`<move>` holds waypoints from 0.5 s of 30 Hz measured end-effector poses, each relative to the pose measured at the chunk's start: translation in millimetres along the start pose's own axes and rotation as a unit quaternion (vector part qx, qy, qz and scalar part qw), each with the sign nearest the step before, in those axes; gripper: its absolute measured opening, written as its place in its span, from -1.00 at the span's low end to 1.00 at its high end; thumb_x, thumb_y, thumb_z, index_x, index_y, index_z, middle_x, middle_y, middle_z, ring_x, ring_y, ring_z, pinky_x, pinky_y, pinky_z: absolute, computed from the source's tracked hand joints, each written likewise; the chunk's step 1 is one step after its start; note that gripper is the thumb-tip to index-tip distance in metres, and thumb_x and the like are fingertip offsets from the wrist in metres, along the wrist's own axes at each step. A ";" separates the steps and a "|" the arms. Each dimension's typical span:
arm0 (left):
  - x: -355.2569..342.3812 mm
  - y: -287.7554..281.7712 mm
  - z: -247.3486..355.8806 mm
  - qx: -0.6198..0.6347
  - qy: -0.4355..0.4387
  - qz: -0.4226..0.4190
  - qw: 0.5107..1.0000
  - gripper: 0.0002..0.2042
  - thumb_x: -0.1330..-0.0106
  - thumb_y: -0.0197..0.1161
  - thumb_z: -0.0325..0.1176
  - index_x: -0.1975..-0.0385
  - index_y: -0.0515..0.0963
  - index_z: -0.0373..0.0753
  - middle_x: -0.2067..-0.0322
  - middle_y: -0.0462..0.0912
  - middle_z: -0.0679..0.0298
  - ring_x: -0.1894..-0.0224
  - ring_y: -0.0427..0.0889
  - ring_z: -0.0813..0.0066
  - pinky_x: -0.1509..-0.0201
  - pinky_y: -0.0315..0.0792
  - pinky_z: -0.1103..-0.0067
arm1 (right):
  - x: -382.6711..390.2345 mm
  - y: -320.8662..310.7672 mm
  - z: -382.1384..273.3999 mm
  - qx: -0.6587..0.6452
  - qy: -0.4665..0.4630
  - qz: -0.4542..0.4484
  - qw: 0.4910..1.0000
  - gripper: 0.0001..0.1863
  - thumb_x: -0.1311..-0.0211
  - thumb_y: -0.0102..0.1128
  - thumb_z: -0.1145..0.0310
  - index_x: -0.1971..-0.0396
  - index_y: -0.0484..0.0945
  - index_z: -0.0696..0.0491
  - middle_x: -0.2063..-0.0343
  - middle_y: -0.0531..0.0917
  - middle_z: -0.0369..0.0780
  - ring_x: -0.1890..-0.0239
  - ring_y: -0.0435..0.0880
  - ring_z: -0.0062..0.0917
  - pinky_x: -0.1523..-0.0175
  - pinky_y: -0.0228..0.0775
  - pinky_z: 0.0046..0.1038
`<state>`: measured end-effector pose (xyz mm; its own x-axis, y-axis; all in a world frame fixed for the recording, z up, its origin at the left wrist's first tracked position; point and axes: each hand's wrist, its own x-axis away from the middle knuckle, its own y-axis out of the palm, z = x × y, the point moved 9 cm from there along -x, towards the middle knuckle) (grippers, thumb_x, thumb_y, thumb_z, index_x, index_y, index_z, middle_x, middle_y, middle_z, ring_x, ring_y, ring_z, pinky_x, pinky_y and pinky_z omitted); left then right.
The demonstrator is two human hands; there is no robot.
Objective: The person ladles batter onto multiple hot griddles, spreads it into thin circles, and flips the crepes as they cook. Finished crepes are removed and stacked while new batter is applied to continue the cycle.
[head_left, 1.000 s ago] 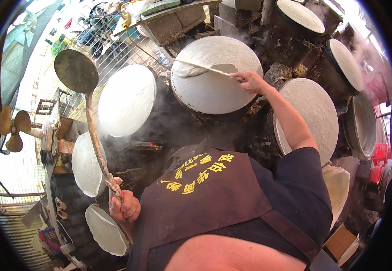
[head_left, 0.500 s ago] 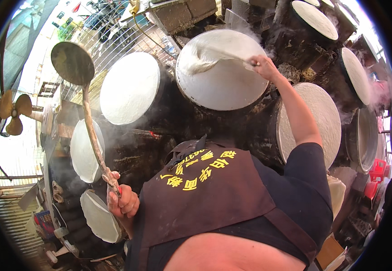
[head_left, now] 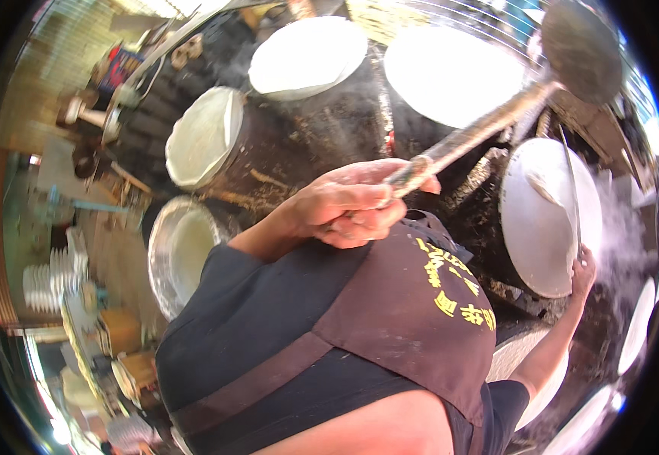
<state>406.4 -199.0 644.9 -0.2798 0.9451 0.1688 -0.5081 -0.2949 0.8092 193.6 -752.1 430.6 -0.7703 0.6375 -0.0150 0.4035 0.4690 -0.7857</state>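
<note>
My left hand is closed round the wooden handle of a long ladle. Its dark round bowl is at the upper right, beyond a large round pan with a whitish surface. At that pan's near right rim, my right hand grips a thin, straight stick-like tool. The tool runs along the pan's right side toward its far rim. Beside it, a folded strip of white, sheet-like material shows inside the pan. Whether the tool touches that strip I cannot tell.
Round drums topped in white stand around me: a bright one, another and a ragged-edged one. A metal basin is at left, with stacked white containers beyond. Steam drifts at right.
My view has turned left, so the pans appear farther right. The ladle has swung round toward the pan at my right hand. That hand still holds the thin tool, now turned along the pan's side.
</note>
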 end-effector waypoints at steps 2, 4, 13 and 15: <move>4.4 7.6 -4.6 -0.013 0.015 0.000 1.000 -0.50 -0.37 0.11 -0.24 -0.19 0.19 -0.38 0.69 0.22 0.45 0.79 0.11 0.85 0.83 0.02 0.83 | 1.6 8.7 -13.5 0.004 0.038 -0.052 0.998 -0.45 0.10 -0.02 0.58 -0.03 0.49 0.09 0.23 0.60 -0.15 0.22 0.54 -0.45 0.15 0.40 -0.45; 11.9 7.1 -8.5 -0.016 0.033 0.000 0.999 -0.49 -0.36 0.12 -0.24 -0.19 0.19 -0.39 0.69 0.22 0.45 0.79 0.11 0.85 0.84 0.00 0.83 | 21.8 6.2 -49.3 -0.040 0.062 -0.099 0.992 -0.46 0.11 -0.05 0.57 0.00 0.50 0.09 0.34 0.57 -0.26 0.51 0.45 -0.64 0.45 0.27 -0.59; 6.2 -4.6 -19.0 -0.015 0.016 0.007 1.000 -0.50 -0.41 0.07 -0.27 -0.23 0.07 -0.32 0.72 0.19 0.43 0.84 0.10 0.79 0.88 0.03 0.77 | 0.7 3.8 -44.6 0.012 -0.016 -0.032 0.999 -0.55 0.09 0.02 0.62 0.09 0.55 0.14 0.14 0.64 -0.12 0.05 0.58 -0.37 -0.06 0.38 -0.40; 16.4 -8.1 -17.5 -0.024 0.029 0.009 0.999 -0.50 -0.42 0.05 -0.28 -0.24 0.05 -0.29 0.72 0.19 0.43 0.85 0.10 0.78 0.88 0.05 0.77 | 4.4 7.3 -87.4 0.009 -0.034 -0.060 0.998 -0.53 0.18 -0.01 0.64 0.13 0.56 0.16 0.17 0.63 -0.10 0.05 0.57 -0.34 -0.06 0.37 -0.41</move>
<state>391.7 -183.6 631.3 -0.3357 0.9300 0.1497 -0.5398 -0.3202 0.7785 236.4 -692.4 478.8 -0.8444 0.5343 0.0390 0.2979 0.5288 -0.7947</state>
